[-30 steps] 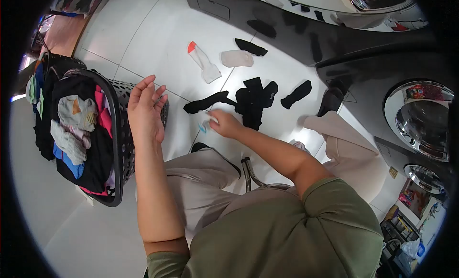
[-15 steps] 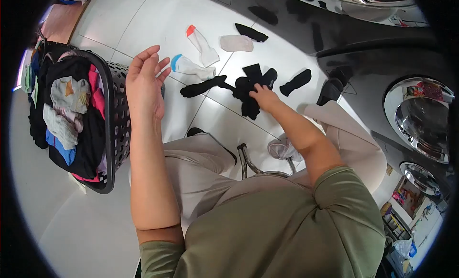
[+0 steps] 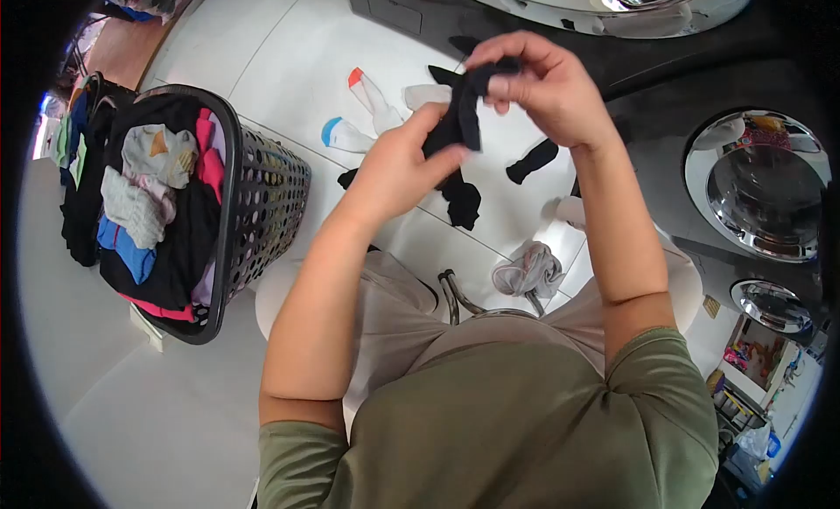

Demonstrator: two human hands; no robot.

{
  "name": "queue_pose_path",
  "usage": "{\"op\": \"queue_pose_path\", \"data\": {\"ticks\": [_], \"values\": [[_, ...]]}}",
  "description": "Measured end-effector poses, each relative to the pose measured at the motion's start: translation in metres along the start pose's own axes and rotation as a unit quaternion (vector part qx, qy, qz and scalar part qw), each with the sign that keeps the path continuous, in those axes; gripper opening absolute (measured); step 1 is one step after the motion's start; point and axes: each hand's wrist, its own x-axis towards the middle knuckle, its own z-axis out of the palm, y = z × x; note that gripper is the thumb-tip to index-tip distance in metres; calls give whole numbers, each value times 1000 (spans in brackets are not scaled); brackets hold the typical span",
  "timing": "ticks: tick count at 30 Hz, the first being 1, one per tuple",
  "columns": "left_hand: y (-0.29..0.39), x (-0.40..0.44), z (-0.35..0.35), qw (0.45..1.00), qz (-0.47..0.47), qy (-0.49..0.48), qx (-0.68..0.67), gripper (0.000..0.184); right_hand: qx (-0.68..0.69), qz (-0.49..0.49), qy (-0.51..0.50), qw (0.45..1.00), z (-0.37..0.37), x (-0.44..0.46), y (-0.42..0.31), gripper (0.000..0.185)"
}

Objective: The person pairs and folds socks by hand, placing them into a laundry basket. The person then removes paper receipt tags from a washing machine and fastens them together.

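Between my two hands a black sock (image 3: pixel 466 107) is held up above the floor. My left hand (image 3: pixel 407 163) is closed on its lower left part, thumb across the front. With fingers bent, my right hand (image 3: pixel 547 85) grips the upper right end. Below on the tiles lie another black sock (image 3: pixel 460 203), partly hidden by my left hand, and one more black sock (image 3: pixel 532 162) to the right. A white sock with an orange toe (image 3: pixel 374 98), a white sock with a blue toe (image 3: pixel 346 135) and a pale sock (image 3: pixel 424 95) lie farther off.
A dark perforated laundry basket (image 3: pixel 262 203) full of clothes stands at the left. Dark machines with round chrome doors (image 3: pixel 761 185) line the right and far side. A bunched grey cloth (image 3: pixel 529 271) lies near the metal stool legs (image 3: pixel 451 295).
My right hand has lifted a black sock from the pile on the floor. My left hand has come over from beside the basket and taken hold of it too.
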Motion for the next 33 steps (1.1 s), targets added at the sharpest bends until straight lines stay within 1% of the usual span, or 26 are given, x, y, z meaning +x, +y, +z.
{"op": "queue_pose_path", "data": {"ticks": [1, 2, 3, 4, 5, 6, 7, 9, 10, 13, 14, 17, 18, 20, 21, 22, 23, 25, 26, 28, 29, 30, 31, 33], "values": [[1, 2, -4, 997, -71, 2, -29, 35, -19, -16, 29, 999, 1, 0, -11, 21], [3, 4, -6, 988, -142, 3, -57, 32, -23, 2, 70, 997, 0, -3, -24, 19], [10, 3, -9, 985, -111, 89, -103, 22, -27, 21, 110, 993, -3, -8, -36, 17], [7, 4, -19, 980, -116, 75, -145, 21, -57, 47, 154, 985, -8, -13, -44, 14], [2, 5, -31, 973, -124, 62, -186, 21, -93, 21, 136, 986, -21, -18, -40, 12], [3, 4, -39, 969, -114, 78, -204, 21, -67, 16, 130, 989, -35, -26, -36, 13], [-5, 3, -44, 948, -97, 115, -279, 20, -39, 10, 122, 992, -43, -31, -32, 14], [4, -1, -53, 868, -82, 117, -476, 16, 73, -7, 77, 994, -27, -42, -32, 15], [8, -4, -60, 847, -76, 106, -515, 15, 130, -14, 53, 990, -20, -46, -31, 16], [9, -9, -70, 817, -101, 135, -551, 16, 279, -61, -57, 957, -12, -47, -18, 18], [6, -10, -77, 799, -109, 151, -572, 15, 252, -70, -34, 965, -8, -46, -18, 16], [7, -22, -89, 828, -95, 186, -520, 15, 164, -94, 38, 981, 1, -48, -29, 12], [16, -20, -84, 842, -118, 248, -464, 16, 140, -106, 88, 981, 5, -48, -31, 10], [16, -22, -77, 863, -142, 203, -439, 16, -8, -148, 153, 977, 11, -47, -38, 11], [15, -22, -73, 873, -154, 179, -427, 15, -84, -167, 186, 965, 14, -46, -42, 12], [14, -22, -68, 876, -159, 160, -426, 16, -81, -202, 216, 952, 16, -40, -43, 13], [13, -22, -65, 879, -163, 142, -425, 17, -86, -224, 224, 944, 15, -40, -47, 12], [10, -22, -60, 884, -170, 108, -422, 19, -98, -245, 253, 931, -1, -40, -48, 11], [13, -20, -50, 912, -157, 134, -354, 21, -108, -231, 249, 934, 4, -41, -54, 9], [21, -16, -26, 950, -128, 186, -214, 26, -119, -176, 233, 949, 23, -36, -49, 8], [15, -16, -22, 975, -99, 184, -73, 32, -126, -149, 226, 954, 27, -36, -48, 8], [11, -15, -18, 981, -60, 181, -40, 35, -185, -91, 169, 964, 24, -41, -42, 8], [9, -15, -13, 984, -22, 177, -6, 37, -222, -45, 158, 961, 29, -41, -37, 10], [33, -22, 0, 981, -67, 89, -162, 37, -209, -48, 85, 973, 35, -40, -24, 14]]}}
